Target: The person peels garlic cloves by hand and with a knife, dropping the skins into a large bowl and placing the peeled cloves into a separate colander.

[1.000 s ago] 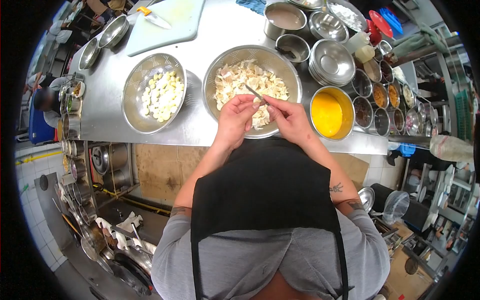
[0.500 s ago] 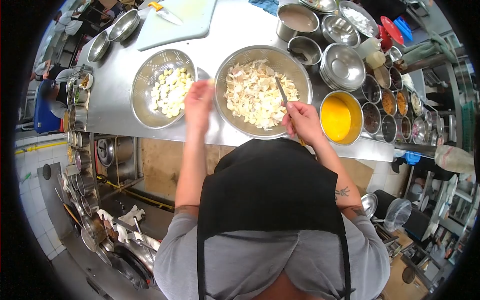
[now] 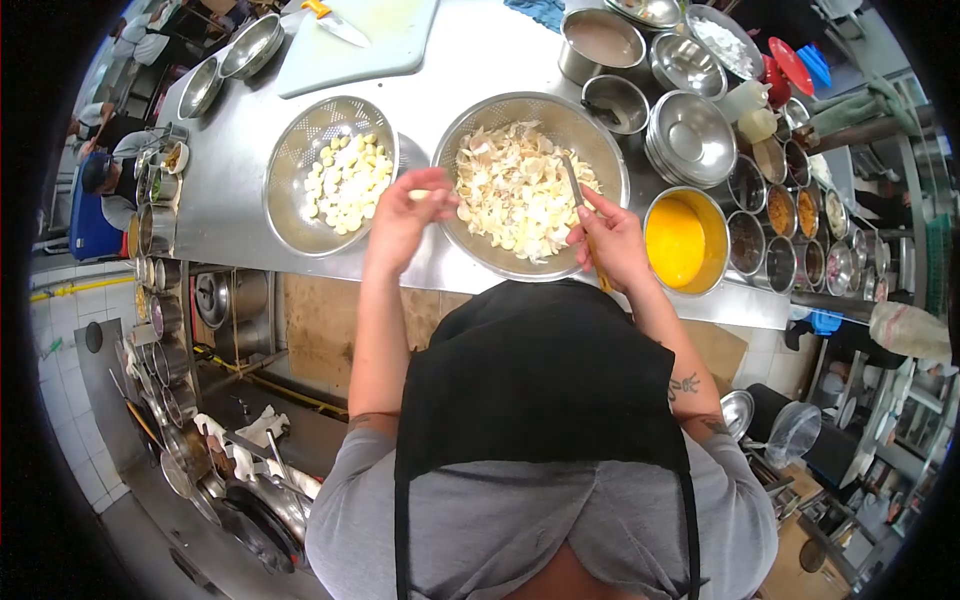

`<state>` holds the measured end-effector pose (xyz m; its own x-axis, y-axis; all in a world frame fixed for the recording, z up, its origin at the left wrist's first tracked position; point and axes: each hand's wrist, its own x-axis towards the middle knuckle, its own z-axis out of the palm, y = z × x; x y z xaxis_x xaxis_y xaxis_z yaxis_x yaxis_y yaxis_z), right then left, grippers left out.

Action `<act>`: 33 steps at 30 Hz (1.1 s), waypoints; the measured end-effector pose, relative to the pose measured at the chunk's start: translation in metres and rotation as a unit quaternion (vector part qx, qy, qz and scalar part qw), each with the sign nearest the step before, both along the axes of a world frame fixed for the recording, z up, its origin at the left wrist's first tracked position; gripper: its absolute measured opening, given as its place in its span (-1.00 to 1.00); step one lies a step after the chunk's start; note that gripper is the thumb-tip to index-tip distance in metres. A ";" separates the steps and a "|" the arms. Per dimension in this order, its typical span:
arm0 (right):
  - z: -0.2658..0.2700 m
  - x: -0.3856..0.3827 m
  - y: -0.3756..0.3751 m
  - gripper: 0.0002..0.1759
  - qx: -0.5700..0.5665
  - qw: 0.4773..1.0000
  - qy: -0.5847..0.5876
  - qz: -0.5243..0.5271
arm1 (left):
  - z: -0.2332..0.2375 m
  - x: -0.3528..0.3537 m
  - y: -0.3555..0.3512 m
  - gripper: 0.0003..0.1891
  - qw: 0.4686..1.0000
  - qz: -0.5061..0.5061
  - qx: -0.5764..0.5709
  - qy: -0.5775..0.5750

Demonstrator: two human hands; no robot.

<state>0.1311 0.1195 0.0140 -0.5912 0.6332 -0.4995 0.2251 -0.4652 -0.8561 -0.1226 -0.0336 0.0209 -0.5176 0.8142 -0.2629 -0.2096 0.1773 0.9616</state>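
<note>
My left hand (image 3: pixel 405 220) is between the two bowls, fingers pinched on a small pale garlic clove (image 3: pixel 424 195); it is a little blurred. In my right hand (image 3: pixel 612 243) is a small knife (image 3: pixel 573 180), its blade pointing up and away over the right-hand perforated bowl (image 3: pixel 450 225). That bowl holds a heap of garlic cloves and papery skins (image 3: pixel 520 190). On the left, a second perforated steel bowl (image 3: pixel 285 205) contains peeled cloves (image 3: pixel 345 190).
A pot of yellow liquid (image 3: pixel 676 240) stands right of my right hand. Behind it are stacked steel bowls (image 3: pixel 692 140) and several ingredient tins. A green cutting board (image 3: pixel 385 45) with a yellow-handled knife (image 3: pixel 340 27) lies at the far left. A person (image 3: pixel 115 180) is at far left.
My left hand has moved slightly right, from the left bowl's edge toward the right bowl. My right hand stays near the right bowl's edge with the knife.
</note>
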 end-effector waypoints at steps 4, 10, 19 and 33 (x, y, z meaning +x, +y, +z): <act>-0.003 0.004 0.002 -0.50 0.002 1.000 0.011 0.011 | -0.004 0.028 0.020 -0.68 0.995 -0.079 -0.053 -0.015; -0.012 0.007 0.004 -0.52 0.005 1.000 0.026 0.017 | -0.023 0.053 0.028 -0.73 0.984 -0.137 0.016 -0.115; -0.001 0.006 -0.002 -0.58 0.049 0.996 0.026 0.063 | -0.031 0.070 0.034 -0.66 0.969 -0.199 -0.014 -0.145; 0.008 0.003 -0.013 -0.60 0.286 0.947 0.018 0.148 | -0.030 0.091 0.040 -0.77 0.963 -0.112 0.031 -0.242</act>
